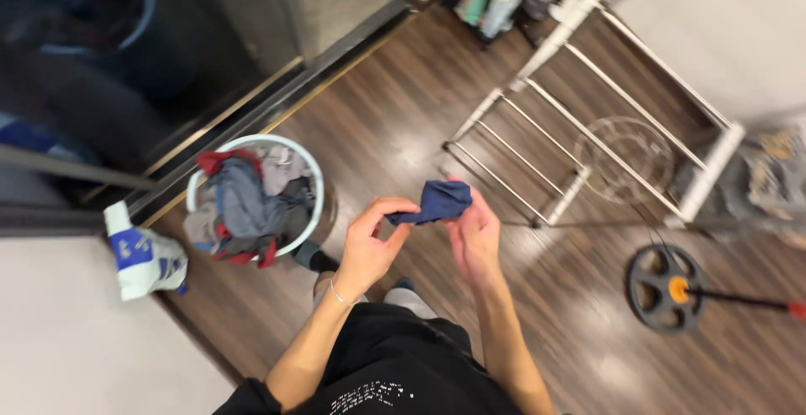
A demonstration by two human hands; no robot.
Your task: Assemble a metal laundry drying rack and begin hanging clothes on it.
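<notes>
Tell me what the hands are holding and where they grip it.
Both hold a small dark blue cloth: the left hand pinches its lower left end, the right hand grips its right side.

Navy sock (438, 201) soft matt cloth; floor (395, 121) glossy wood; rack (579, 113) smooth metal.

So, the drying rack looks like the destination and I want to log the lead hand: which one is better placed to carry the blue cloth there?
Probably the right hand: the blue cloth rests in it, nearer the drying rack.
</notes>
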